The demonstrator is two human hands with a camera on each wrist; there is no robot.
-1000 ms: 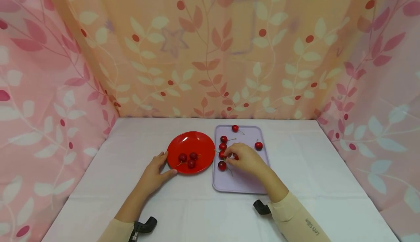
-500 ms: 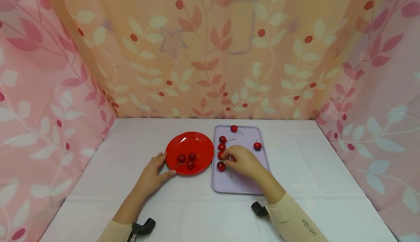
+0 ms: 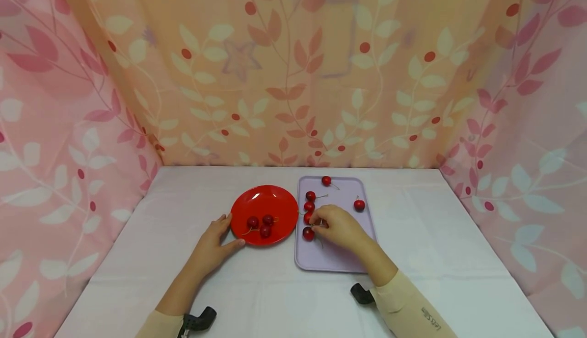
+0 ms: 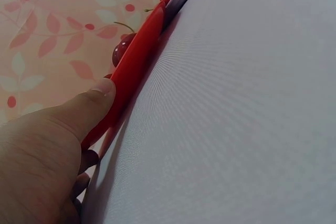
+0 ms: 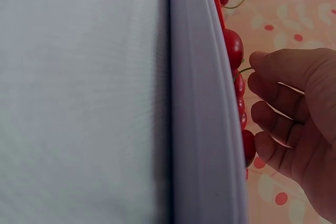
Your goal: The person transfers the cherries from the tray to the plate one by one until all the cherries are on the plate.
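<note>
Three dark red cherries (image 3: 265, 231) with stems lie on a round red plate (image 3: 268, 198). My left hand (image 3: 213, 246) holds the plate's left rim, its thumb (image 4: 97, 100) on the edge and other fingers partly hidden beyond it. Over a lilac tray (image 3: 325, 262), my right hand (image 3: 341, 228) pinches a thin green cherry stem (image 5: 243, 70) between thumb and forefinger. Which cherry that stem belongs to is hard to tell. Close by the fingertips are one cherry (image 3: 308, 218) and a nearer one (image 3: 308, 233). Another cherry (image 5: 248, 148) sits beside the lower fingers, mostly hidden from the head view.
Farther up the tray lie more cherries, one (image 3: 359, 205) at the right and one (image 3: 326, 180) near the far edge. The plate stands right against the tray's left side. A white cloth covers the table (image 3: 435, 236), and a patterned curtain (image 3: 293, 98) hangs behind it.
The view has shifted slightly. My right hand stays low over the tray near the same cherries, with its fingertips almost unmoved. My left hand keeps its hold on the plate.
</note>
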